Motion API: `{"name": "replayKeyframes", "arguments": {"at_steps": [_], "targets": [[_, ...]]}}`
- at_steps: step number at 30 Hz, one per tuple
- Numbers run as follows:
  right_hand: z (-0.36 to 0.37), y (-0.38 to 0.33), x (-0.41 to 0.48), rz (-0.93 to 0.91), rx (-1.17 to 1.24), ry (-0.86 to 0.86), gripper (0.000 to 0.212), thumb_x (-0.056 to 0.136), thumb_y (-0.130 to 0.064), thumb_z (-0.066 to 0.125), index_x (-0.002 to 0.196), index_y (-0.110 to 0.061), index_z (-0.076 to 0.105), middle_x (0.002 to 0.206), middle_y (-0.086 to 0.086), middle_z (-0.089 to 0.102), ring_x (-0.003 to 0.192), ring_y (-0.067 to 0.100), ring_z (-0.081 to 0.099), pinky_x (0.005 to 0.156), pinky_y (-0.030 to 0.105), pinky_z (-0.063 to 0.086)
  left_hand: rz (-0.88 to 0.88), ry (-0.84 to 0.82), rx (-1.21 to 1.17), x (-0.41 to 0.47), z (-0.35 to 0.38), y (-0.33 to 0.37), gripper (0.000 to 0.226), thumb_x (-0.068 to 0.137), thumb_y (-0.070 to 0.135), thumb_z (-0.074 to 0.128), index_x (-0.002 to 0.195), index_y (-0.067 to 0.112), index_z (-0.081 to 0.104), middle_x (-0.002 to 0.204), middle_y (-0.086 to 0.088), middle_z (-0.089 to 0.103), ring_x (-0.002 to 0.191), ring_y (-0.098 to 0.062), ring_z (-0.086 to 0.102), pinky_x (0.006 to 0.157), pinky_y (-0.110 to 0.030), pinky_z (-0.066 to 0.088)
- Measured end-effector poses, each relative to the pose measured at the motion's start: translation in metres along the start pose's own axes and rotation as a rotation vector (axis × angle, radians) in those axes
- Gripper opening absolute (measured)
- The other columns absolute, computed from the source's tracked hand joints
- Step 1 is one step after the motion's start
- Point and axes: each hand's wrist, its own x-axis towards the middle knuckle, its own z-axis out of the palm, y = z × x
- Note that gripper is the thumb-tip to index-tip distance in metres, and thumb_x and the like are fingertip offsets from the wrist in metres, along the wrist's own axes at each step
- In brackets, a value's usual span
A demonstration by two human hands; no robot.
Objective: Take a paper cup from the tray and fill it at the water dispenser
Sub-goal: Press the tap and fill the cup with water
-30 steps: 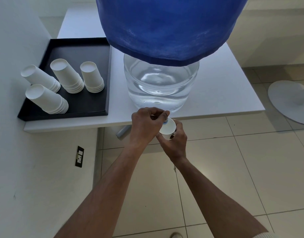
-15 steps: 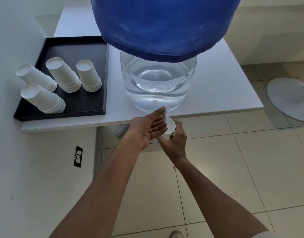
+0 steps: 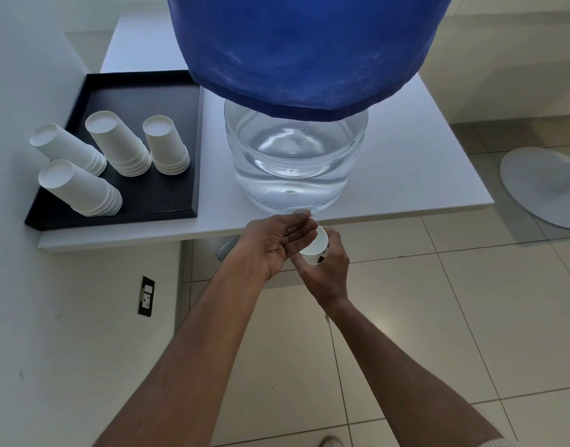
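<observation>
My right hand [image 3: 325,272] grips a white paper cup [image 3: 317,245] just below the table's front edge, under the spout of the water dispenser [image 3: 294,162], a clear jug with a blue cover on top. Just left of the cup, my left hand [image 3: 274,241] is open, palm turned up and fingers stretched toward the tap [image 3: 301,212]. Whether the fingertips touch the tap I cannot tell. The left fingers hide part of the cup's rim. The black tray [image 3: 135,91] at the table's left holds several stacks of upside-down white cups [image 3: 166,145].
The white table [image 3: 422,162] carries the tray and dispenser. A white wall [image 3: 25,317] with a black socket [image 3: 146,296] runs close on the left. A white round stand base [image 3: 535,185] sits on the tiled floor at right.
My left hand, earlier closed on the tap above the cup, has opened and turned palm up. The right hand still holds the cup in the same place.
</observation>
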Motion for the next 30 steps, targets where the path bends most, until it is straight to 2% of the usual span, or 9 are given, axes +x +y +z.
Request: {"name": "replayKeyframes", "arguments": {"at_steps": [3, 6, 12, 16, 18, 25, 30], "targets": [[-0.001, 0.001, 0.0, -0.012, -0.007, -0.01, 0.053, 0.077, -0.023, 0.087, 0.122, -0.013, 0.061, 0.107, -0.002, 0.07, 0.097, 0.021, 0.069, 0.083, 0.048, 0.059, 0.018, -0.01, 0.076, 0.0, -0.006, -0.012, 0.007, 0.088, -0.004, 0.075, 0.09, -0.009, 0.072, 0.069, -0.016, 0.076, 0.058, -0.018, 0.076, 0.056, -0.026, 0.064], [-0.001, 0.002, -0.001, 0.009, 0.004, -0.012, 0.05, 0.076, -0.019, 0.08, 0.121, -0.013, 0.061, 0.105, -0.001, 0.07, 0.094, 0.02, 0.069, 0.081, 0.046, 0.059, 0.053, -0.019, 0.09, 0.001, -0.016, -0.028, 0.018, 0.088, -0.001, 0.077, 0.101, -0.012, 0.073, 0.073, -0.017, 0.077, 0.064, -0.02, 0.078, 0.059, -0.027, 0.064], [-0.003, 0.003, -0.003, -0.014, 0.013, -0.029, 0.055, 0.073, -0.043, 0.072, 0.12, -0.017, 0.06, 0.104, -0.01, 0.067, 0.092, 0.012, 0.067, 0.074, 0.024, 0.053, 0.093, -0.048, -0.001, 0.004, -0.028, -0.039, 0.025, 0.084, 0.004, 0.082, 0.104, -0.008, 0.074, 0.079, -0.015, 0.079, 0.071, -0.02, 0.079, 0.065, -0.028, 0.065], [-0.003, 0.006, -0.002, -0.018, 0.006, -0.026, 0.052, 0.078, -0.034, 0.083, 0.121, -0.017, 0.059, 0.107, -0.005, 0.068, 0.095, 0.018, 0.068, 0.078, 0.039, 0.059, 0.115, -0.052, -0.04, 0.005, -0.029, -0.04, 0.017, 0.083, -0.001, 0.081, 0.098, -0.004, 0.075, 0.08, -0.014, 0.079, 0.075, -0.021, 0.079, 0.068, -0.027, 0.065], [-0.003, 0.008, -0.001, -0.026, 0.001, -0.026, 0.054, 0.078, -0.029, 0.087, 0.122, -0.015, 0.06, 0.108, -0.001, 0.068, 0.097, 0.021, 0.068, 0.08, 0.045, 0.06, 0.121, -0.048, -0.046, 0.006, -0.029, -0.039, 0.019, 0.083, -0.002, 0.08, 0.101, -0.005, 0.074, 0.083, -0.015, 0.08, 0.078, -0.022, 0.08, 0.069, -0.027, 0.065], [-0.005, 0.007, 0.002, -0.039, 0.015, -0.017, 0.054, 0.078, -0.033, 0.089, 0.12, -0.02, 0.059, 0.106, -0.01, 0.066, 0.097, 0.014, 0.067, 0.079, 0.042, 0.06, 0.125, -0.023, -0.075, 0.009, -0.025, -0.038, 0.028, 0.082, -0.008, 0.078, 0.11, -0.007, 0.074, 0.094, -0.017, 0.08, 0.081, -0.022, 0.079, 0.07, -0.026, 0.065], [-0.006, 0.009, 0.003, -0.041, 0.014, -0.018, 0.055, 0.078, -0.031, 0.09, 0.121, -0.017, 0.058, 0.108, -0.004, 0.069, 0.097, 0.017, 0.068, 0.079, 0.043, 0.06, 0.127, -0.018, -0.08, 0.01, -0.024, -0.038, 0.028, 0.082, -0.008, 0.078, 0.11, -0.007, 0.073, 0.095, -0.017, 0.078, 0.08, -0.022, 0.079, 0.069, -0.026, 0.065]]}}
